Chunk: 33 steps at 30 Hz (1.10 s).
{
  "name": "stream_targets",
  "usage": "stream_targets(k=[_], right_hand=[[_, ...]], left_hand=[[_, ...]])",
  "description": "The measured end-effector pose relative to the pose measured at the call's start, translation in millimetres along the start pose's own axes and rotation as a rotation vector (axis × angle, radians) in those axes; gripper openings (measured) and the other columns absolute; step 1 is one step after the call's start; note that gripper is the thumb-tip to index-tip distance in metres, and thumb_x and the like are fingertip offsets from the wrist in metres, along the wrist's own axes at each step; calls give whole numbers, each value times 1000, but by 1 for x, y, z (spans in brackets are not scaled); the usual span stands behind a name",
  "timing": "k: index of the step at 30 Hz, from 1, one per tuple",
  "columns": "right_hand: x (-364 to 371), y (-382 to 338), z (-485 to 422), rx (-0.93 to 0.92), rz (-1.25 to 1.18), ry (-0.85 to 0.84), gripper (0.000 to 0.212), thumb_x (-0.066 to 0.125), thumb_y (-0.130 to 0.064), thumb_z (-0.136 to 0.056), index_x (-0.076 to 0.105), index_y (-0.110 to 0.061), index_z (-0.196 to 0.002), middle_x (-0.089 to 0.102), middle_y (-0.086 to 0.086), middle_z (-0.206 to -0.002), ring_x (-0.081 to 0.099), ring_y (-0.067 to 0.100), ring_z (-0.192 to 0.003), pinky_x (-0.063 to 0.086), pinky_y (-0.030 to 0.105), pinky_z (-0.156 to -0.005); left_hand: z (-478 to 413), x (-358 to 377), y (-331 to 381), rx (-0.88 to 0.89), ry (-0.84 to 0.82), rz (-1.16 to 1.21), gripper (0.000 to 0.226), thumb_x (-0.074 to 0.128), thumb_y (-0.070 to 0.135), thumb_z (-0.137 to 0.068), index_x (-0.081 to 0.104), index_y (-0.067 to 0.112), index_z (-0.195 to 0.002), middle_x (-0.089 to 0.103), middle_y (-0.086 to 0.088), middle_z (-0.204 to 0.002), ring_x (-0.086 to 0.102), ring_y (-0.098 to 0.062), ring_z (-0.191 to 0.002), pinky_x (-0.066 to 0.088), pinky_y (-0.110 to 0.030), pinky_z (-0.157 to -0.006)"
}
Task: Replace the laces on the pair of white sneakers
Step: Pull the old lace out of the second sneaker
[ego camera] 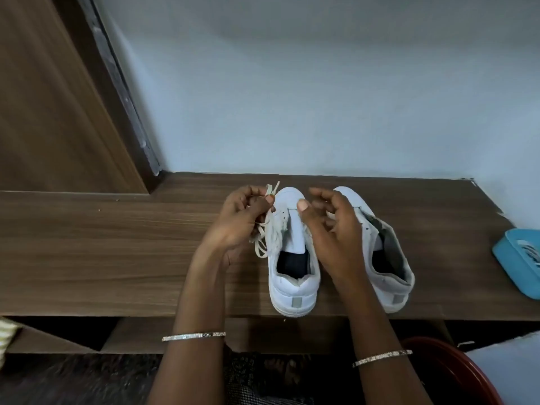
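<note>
Location: brown wood-grain desk (117,252); both shoes stand side by side at centre, heels at 6 o'clock, toes at 12.
Left hand: left grip (239,220) clenched round a bunched cream flat shoelace (264,238), at 9 o'clock of the left white leather sneaker (292,276); loops hang just beside its flank.
Right hand: right grip (333,232) released, fingers loosely curved, thumb at the top of that sneaker's tongue; nothing seen held.
Second shoe: right white leather sneaker (391,258) at 3 o'clock of its mate, partly behind the right grip; no lace visible on it.
Supplies: light blue plastic tray (508,252) at the desk's 3 o'clock edge, holding what look like white laces.
Progress: judged early. Stripping appears complete on the right sneaker and nearly complete on the left. Whether any cream lace sits in an eyelet cannot be told. Relacing of both shoes is left to do.
</note>
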State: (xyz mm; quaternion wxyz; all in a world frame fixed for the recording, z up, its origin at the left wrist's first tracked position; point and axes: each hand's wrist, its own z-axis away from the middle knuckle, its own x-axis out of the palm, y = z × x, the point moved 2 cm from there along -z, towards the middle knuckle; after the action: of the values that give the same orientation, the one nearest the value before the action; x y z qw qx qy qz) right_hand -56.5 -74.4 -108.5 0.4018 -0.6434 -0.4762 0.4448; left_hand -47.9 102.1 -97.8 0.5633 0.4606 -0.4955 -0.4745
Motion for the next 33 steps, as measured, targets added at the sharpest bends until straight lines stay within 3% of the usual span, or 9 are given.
stream_targets(k=[3,5,7,10,14,18,24,27,33], right_hand=[[-1,-21,10,86,-269,-174,51,65,-58,-89,57,-37,-135,60,-13,-138,53,9,-133,45,40,-110],[-2,-37,17,187,-533,-300,57,63,-60,-89,58,-28,-136,63,-3,-137,57,17,-132,45,45,-110],[-11,-55,30,288,-725,-388,48,57,-51,-95,63,-14,-125,69,9,-123,65,23,-119,51,45,-102],[-28,-70,49,302,-627,-482,46,63,-45,-95,65,-4,-115,69,20,-103,69,26,-94,53,46,-91],[-61,-73,73,345,-473,-474,26,65,-34,-95,65,-9,-87,42,3,-59,40,12,-48,49,37,-63],[-101,-79,89,340,-503,-193,32,51,-25,-104,70,-7,-86,35,1,-58,34,11,-48,40,29,-55],[-161,-79,104,349,-728,296,28,53,-18,-100,78,-5,-95,72,18,-100,70,27,-93,55,41,-91],[-196,-67,113,402,-864,500,42,46,-18,-100,76,-13,-71,74,14,-86,69,26,-81,54,41,-85],[-255,-6,130,645,-710,949,22,64,-18,-89,57,-9,-70,55,9,-64,55,23,-54,49,32,-56]], left_hand=[[29,23,27,21,-148,64,8,61,10,-97,62,10,-105,61,0,-70,51,-8,-55,42,-21,-47],[46,40,42,46,-242,94,9,59,7,-98,61,7,-106,61,-3,-71,55,-9,-60,47,-20,-51],[63,56,56,83,-286,74,8,59,8,-98,61,8,-105,55,-13,-77,55,-12,-64,49,-22,-52],[74,73,72,149,-246,63,7,56,8,-99,61,14,-99,50,-14,-82,50,-17,-62,44,-25,-52],[81,90,82,198,-185,41,14,56,9,-96,63,20,-92,49,-13,-79,42,-28,-68,39,-31,-58],[98,122,74,174,-176,45,18,46,-1,-97,60,11,-95,56,-6,-75,49,-14,-62,42,-27,-56],[137,199,25,21,-339,113,16,48,-3,-98,62,5,-99,71,-11,-89,67,-18,-81,56,-28,-73],[155,239,-7,-115,-387,209,13,54,-6,-95,62,4,-98,73,-13,-92,70,-20,-85,59,-32,-78],[164,296,-72,-443,-453,137,9,64,-2,-91,67,7,-93,73,-15,-92,70,-21,-80,58,-34,-79]])
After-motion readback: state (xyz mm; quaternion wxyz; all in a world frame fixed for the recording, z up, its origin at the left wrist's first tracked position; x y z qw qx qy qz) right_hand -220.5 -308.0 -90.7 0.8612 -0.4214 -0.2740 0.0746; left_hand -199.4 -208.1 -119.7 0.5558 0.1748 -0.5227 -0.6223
